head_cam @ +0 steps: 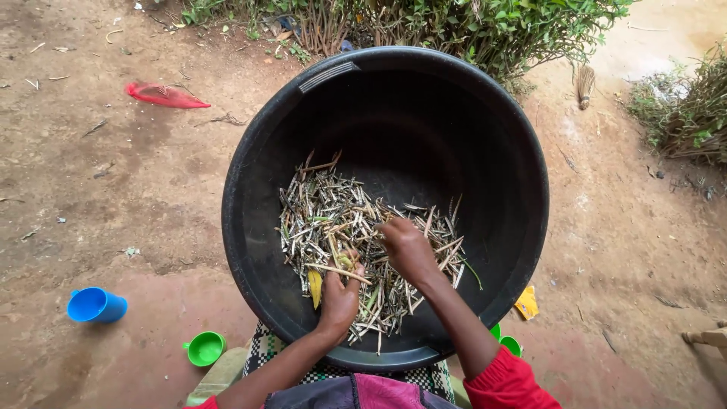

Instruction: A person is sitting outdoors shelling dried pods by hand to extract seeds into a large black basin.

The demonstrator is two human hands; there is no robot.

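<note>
A big black plastic basin (522,136) rests on my lap, tilted toward me. A heap of thin dry pods or stalks (326,212), pale and green, lies on its bottom. My left hand (340,297) is down in the heap with its fingers closed around a few of the stalks near a yellow pod (315,288). My right hand (407,246) lies knuckles up on the heap's middle, its fingers curled into the stalks. A red sleeve (503,382) covers my right forearm.
Bare reddish earth lies all around. A blue cup (95,305) lies on its side at the left, a green cup (204,348) stands near my knee, another green cup (509,344) peeks from under the basin. A red bag (163,95), a yellow wrapper (527,302) and bushes (485,26) lie beyond.
</note>
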